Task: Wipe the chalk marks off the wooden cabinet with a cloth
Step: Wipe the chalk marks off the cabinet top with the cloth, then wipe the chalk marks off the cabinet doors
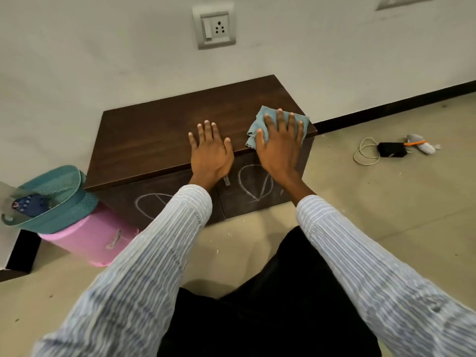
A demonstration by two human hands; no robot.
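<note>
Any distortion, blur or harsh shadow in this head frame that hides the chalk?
Head view: wide-angle bending at the edges; sleeves softly blurred; lighting even, soft shadows only. Chalk marks on the cabinet front stay legible, partly hidden by the forearms.

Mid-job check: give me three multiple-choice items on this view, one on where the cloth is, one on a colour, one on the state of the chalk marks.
1. Where is the cloth?
A. on the floor
B. on the cabinet top under the right hand
C. in the basket

2. What colour is the bucket beside the cabinet?
A. pink
B. yellow
C. black

3. What is the state of the chalk marks on the cabinet doors?
A. fully wiped off
B. half smeared
C. drawn lines plainly there

Answers: 1 B, the right hand lies flat on the cloth near the top's right end. 2 A, it stands pink under the teal basket. 3 C, white outlines show on both doors.
</note>
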